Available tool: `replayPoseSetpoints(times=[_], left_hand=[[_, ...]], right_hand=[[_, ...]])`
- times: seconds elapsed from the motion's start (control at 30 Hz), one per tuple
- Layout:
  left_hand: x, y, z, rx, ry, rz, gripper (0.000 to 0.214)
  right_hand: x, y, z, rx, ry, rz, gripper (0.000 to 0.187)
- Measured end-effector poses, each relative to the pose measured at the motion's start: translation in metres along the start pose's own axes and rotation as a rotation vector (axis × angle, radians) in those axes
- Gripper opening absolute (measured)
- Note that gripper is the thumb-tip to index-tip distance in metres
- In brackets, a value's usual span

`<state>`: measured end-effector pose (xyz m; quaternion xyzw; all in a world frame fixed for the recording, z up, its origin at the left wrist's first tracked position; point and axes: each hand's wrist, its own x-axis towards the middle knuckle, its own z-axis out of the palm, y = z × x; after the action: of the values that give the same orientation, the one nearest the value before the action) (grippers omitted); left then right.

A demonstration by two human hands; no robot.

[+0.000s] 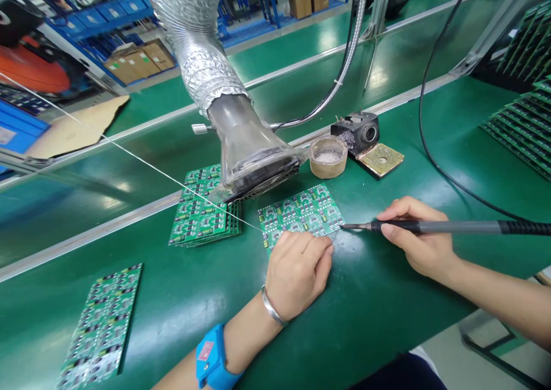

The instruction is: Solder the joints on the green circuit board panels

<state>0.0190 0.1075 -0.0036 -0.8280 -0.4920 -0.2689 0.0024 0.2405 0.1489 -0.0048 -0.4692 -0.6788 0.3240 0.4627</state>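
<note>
A green circuit board (321, 203) with rows of small components lies flat on the green bench. My left hand (299, 269) rests over its near edge, fingers curled and closed, hiding part of the board. A thin solder wire (189, 189) runs down from the upper left into this hand; the fingertips on it are hidden. In my right hand (419, 238) is a soldering iron (447, 227), gripped like a pen. Its tip points left, at the board's right corner; whether it touches cannot be told.
A fume extractor nozzle (253, 149) hangs above the board. Behind stand a round pot (328, 158) and a black iron stand (359, 132) with a sponge tray (382, 159). Stacked boards (202, 206) are left, a board panel (103, 327) near left, racked boards (525, 120) right.
</note>
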Motion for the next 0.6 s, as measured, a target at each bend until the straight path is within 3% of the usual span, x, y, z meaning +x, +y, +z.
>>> replayPoseSetpoints(times=[0.6], left_hand=[[0.0028,-0.0032,0.0064,0.026,-0.034,0.0,0.012]], right_hand=[[0.0011,-0.0026,0.0015,0.006,-0.03,0.014,0.005]])
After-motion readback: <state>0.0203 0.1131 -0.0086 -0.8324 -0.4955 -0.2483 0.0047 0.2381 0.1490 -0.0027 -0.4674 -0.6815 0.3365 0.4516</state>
